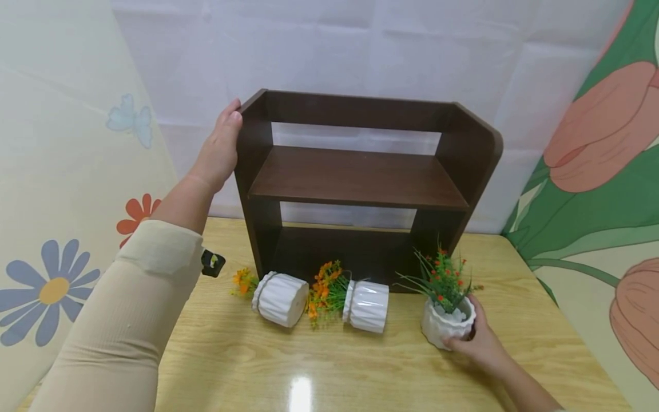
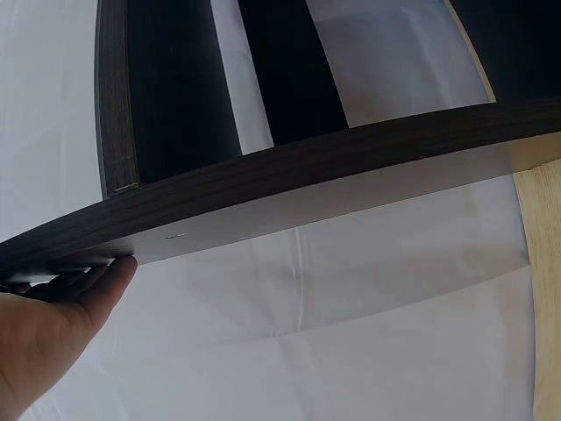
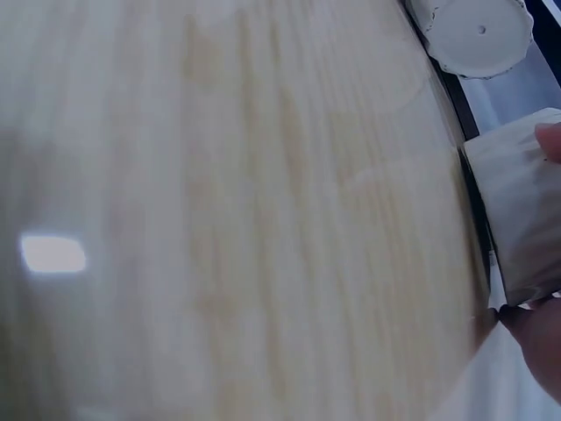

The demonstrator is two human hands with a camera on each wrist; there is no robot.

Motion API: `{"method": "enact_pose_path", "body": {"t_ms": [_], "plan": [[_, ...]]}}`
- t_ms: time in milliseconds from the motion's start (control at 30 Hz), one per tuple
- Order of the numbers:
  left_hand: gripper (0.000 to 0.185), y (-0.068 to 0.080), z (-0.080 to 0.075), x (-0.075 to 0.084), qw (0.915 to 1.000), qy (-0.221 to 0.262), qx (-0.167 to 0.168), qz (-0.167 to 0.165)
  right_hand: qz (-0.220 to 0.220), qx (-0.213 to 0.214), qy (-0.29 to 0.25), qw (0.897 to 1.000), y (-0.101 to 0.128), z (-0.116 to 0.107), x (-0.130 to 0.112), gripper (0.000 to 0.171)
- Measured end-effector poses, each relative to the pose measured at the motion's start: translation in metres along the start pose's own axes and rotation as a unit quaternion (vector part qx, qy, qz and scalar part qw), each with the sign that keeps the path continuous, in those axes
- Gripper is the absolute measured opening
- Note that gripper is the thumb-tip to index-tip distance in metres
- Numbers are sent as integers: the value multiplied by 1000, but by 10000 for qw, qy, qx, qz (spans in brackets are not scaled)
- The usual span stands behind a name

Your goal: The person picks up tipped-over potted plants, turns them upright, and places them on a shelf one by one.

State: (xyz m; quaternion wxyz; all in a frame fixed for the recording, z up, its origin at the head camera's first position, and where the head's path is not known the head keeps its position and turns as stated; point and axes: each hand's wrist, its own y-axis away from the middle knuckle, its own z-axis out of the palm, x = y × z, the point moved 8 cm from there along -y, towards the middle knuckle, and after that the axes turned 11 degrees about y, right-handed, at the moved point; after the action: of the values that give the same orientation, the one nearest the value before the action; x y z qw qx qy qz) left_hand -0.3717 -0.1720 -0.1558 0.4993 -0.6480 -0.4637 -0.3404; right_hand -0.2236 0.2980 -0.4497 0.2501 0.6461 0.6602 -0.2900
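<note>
A dark brown wooden shelf [image 1: 355, 177] stands upright at the back of a light wooden table [image 1: 360, 372]. My left hand [image 1: 221, 146] holds the top of its left side panel, thumb on the front edge and fingers behind it. The left wrist view shows that hand [image 2: 53, 324] against the panel's edge [image 2: 307, 167]. My right hand [image 1: 473, 337] grips a white ribbed pot [image 1: 447, 325] with a green plant and red flowers, upright on the table at the shelf's front right. In the right wrist view the same pot [image 3: 521, 210] sits between a fingertip [image 3: 550, 140] and the thumb [image 3: 535, 342].
Two more white ribbed pots [image 1: 280, 298] [image 1: 366, 306] with orange flowers lie on their sides in front of the shelf. A white cloth [image 1: 360, 51] hangs behind it. Floral panels close in the left [image 1: 56, 171] and right [image 1: 602, 189] sides.
</note>
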Motion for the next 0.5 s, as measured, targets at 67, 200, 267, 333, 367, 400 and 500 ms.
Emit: {"method": "enact_pose_path", "body": {"t_ms": [67,200,267,333,367,400,500], "plan": [[58,0,0,0,10000,-6,8,-4,-22,73,-79,9999,1,0,0,111],[58,0,0,0,10000,-53,14,8,-49,186,-110,9998,3,1,-2,111],[58,0,0,0,10000,-69,14,6,-44,251,-148,9996,4,2,-2,111],[58,0,0,0,10000,-65,15,-1,-14,303,-223,9993,4,3,-3,112],[58,0,0,0,10000,-62,15,-8,23,322,-307,9990,5,4,-3,112],[58,0,0,-1,10000,-57,13,-16,63,339,-358,9988,5,5,-3,112],[58,0,0,-1,10000,-43,11,-41,202,375,-419,9982,5,9,-2,114]]}}
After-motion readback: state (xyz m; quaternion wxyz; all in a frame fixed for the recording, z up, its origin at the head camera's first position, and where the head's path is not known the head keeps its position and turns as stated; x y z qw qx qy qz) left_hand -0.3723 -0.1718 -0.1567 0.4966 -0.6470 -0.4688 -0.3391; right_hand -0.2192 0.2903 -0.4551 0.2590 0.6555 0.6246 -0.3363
